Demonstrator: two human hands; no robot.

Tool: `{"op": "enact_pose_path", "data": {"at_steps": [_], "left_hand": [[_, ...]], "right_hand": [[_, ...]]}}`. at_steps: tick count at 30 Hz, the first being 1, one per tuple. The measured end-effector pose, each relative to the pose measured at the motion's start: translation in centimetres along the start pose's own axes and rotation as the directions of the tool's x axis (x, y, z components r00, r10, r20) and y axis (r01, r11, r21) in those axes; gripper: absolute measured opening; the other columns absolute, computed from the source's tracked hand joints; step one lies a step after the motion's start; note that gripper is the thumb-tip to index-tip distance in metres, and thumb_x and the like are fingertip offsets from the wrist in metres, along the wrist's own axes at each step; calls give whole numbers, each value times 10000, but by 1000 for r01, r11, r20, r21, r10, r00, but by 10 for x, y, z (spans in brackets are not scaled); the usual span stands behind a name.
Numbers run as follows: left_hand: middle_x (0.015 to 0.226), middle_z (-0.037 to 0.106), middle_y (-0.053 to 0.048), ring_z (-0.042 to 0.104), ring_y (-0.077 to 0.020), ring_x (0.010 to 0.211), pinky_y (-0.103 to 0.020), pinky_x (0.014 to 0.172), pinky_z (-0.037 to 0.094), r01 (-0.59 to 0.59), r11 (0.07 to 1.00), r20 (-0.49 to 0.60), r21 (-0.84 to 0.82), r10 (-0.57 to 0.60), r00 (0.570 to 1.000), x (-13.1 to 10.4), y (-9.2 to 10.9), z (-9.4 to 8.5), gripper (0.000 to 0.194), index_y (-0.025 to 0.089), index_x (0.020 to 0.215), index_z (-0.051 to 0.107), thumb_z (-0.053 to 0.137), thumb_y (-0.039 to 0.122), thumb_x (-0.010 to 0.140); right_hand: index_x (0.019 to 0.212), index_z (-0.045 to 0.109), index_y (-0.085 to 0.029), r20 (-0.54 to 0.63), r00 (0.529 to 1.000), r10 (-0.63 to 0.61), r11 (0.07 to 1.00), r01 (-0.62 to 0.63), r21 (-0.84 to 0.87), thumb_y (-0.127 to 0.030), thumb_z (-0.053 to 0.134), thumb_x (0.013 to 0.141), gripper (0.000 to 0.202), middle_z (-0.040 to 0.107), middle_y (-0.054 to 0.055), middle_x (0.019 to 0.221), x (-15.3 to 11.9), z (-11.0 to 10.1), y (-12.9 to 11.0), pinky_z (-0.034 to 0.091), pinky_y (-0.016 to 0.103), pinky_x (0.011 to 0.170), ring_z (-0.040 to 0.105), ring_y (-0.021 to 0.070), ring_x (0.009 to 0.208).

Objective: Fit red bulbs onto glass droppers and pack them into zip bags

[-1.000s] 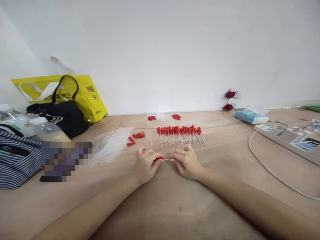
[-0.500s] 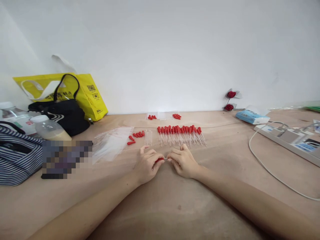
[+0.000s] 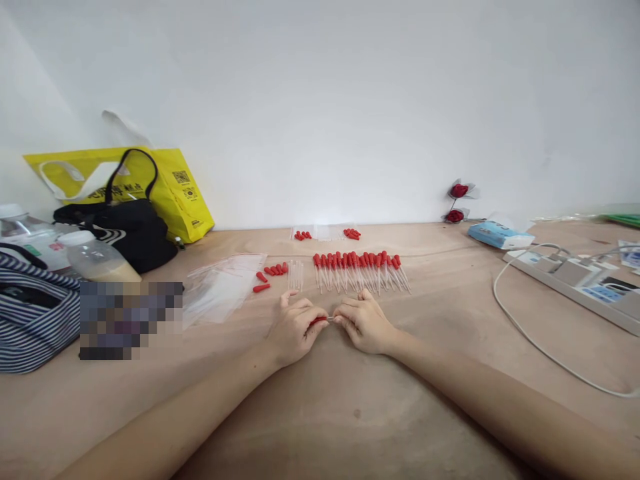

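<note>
Pinched in my left hand [image 3: 296, 330] is a red rubber dropper bulb [image 3: 319, 321], partly covered by the fingers. My right hand [image 3: 364, 323] pinches a clear dropper tube [image 3: 331, 319], whose end meets the bulb between my two hands. Beyond my right hand lies a row of droppers [image 3: 357, 270] with red bulbs at the far end and clear tubes pointing towards me. Past my left hand are several bare tubes [image 3: 296, 274] and loose red bulbs [image 3: 261, 288].
Flat clear zip bags [image 3: 223, 290] lie left of the bulbs. Against the wall, more bags hold red bulbs [image 3: 352, 234]. Bottles [image 3: 97, 257], a striped bag [image 3: 37, 327] and a yellow bag [image 3: 187, 200] stand left. Tissues [image 3: 500, 235] and a power strip [image 3: 545, 275] with a cable lie right.
The view has shifted very slightly. Both hands keep the same pinch on the bulb and tube, with hardly any visible movement.
</note>
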State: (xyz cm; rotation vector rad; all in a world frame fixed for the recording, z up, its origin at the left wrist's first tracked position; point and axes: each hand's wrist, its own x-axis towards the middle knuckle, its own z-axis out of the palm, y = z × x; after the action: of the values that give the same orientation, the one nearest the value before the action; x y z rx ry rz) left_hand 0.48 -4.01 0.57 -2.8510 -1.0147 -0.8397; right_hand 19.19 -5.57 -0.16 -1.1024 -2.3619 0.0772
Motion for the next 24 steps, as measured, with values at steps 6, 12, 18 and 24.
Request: {"op": "enact_pose_path", "data": {"at_steps": [6, 12, 18, 24], "left_hand": [[684, 639, 28, 571, -131, 690, -451, 941, 190, -41, 999, 15, -20, 41, 999, 4, -5, -7, 128, 216, 801, 600, 480, 258, 813], [762, 646, -8, 583, -150, 724, -320, 748, 429, 266, 855, 1, -445, -297, 955, 9, -13, -11, 157, 195, 872, 582, 545, 291, 753], [674, 576, 52, 608, -120, 686, -300, 722, 501, 317, 237, 78, -918, -677, 732, 16, 5, 6, 384, 189, 947, 386, 645, 232, 667], [718, 544, 28, 619, -103, 636, -285, 653, 537, 500, 191, 179, -844, -780, 600, 32, -16, -7, 279, 178, 976, 382, 539, 123, 752]], "right_hand": [[847, 586, -183, 22, 1000, 22, 996, -23, 80, -215, 357, 871, 232, 630, 10, 783, -1, -6, 0, 211, 279, 681, 504, 113, 672], [1025, 577, -205, -19, 998, 62, 991, -59, 120, -251, 344, 886, 275, 641, 45, 875, -5, -11, 5, 213, 288, 678, 530, 127, 721], [1058, 575, -233, -52, 991, 126, 977, -115, 179, -262, 383, 869, 271, 643, 6, 739, -1, -4, -7, 221, 284, 676, 529, 119, 654], [1017, 593, -213, -67, 990, 124, 984, -114, 140, -343, 475, 820, 264, 643, 22, 780, -3, -3, 0, 234, 289, 702, 549, 129, 700]]}}
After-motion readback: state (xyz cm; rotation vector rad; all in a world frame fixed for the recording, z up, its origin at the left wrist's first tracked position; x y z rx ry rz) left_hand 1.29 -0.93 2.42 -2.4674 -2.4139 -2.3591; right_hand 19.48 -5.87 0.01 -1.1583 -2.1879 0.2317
